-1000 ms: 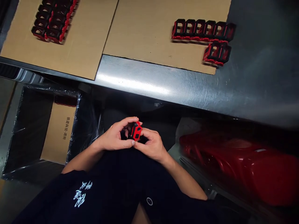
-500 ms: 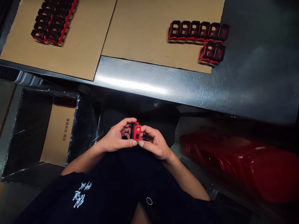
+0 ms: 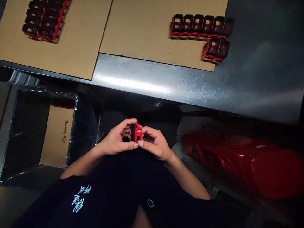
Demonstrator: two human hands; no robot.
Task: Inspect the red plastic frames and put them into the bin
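Between my two hands, close to my body, is a small red-and-black frame-shaped case point(image 3: 136, 133) with a round hole and a square opening in its red side. My left hand point(image 3: 118, 137) is closed on its black side, thumb at the bottom corner and index finger over the top. From the other side my right hand point(image 3: 156, 144) grips the red edge, its thumb low beside the left thumb. Some fingertips are hidden behind the case. On the table, a row of similar red-and-black cases point(image 3: 198, 27) stands with a pair of cases point(image 3: 215, 50) in front of it.
More cases point(image 3: 45, 23) stand in two columns on the left cardboard sheet point(image 3: 71, 60). Another cardboard sheet point(image 3: 137, 38) covers part of the metal table point(image 3: 152, 72). At lower left sits a plastic-lined box point(image 3: 14, 136); a red glossy object point(image 3: 237, 158) is at right.
My view has shifted slightly, so the table and cardboard appear a little higher and further left. Both hands keep hold of the case, which is turned slightly.
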